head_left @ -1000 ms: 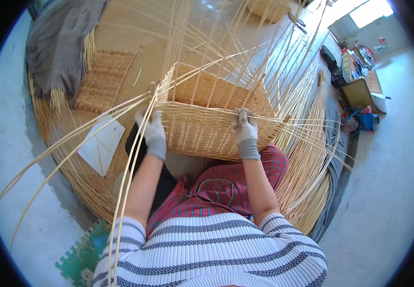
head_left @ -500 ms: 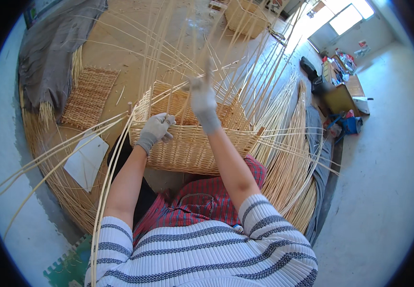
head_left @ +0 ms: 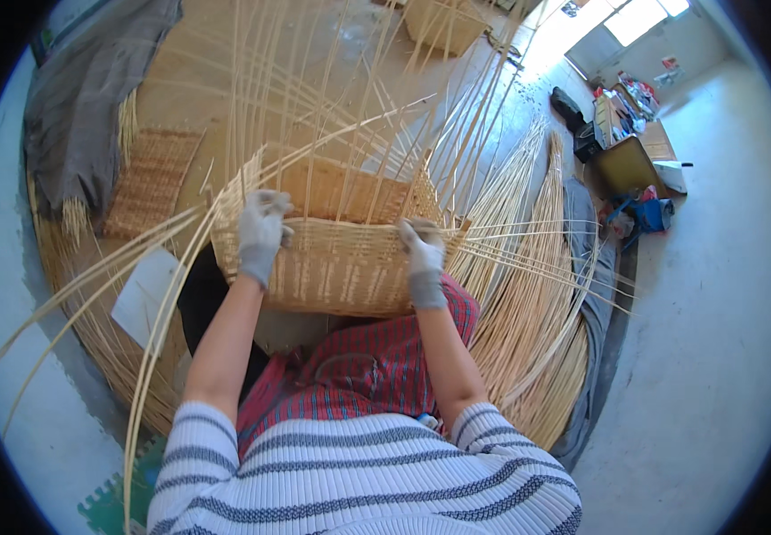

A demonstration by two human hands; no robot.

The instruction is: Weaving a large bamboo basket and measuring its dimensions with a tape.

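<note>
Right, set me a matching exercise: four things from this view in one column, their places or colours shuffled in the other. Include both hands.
Column one
1. left gloved hand
2. right gloved hand
3. plaid cloth
4. interlocking foam mat

Column two
A. green
B. at the right part of the wicker basket's near rim
C. mainly red, over the lap
D. at the left part of that rim

Pairs: 1-D, 2-B, 3-C, 4-A

Left grip and right grip (both gloved) touch the woven basket.
</note>
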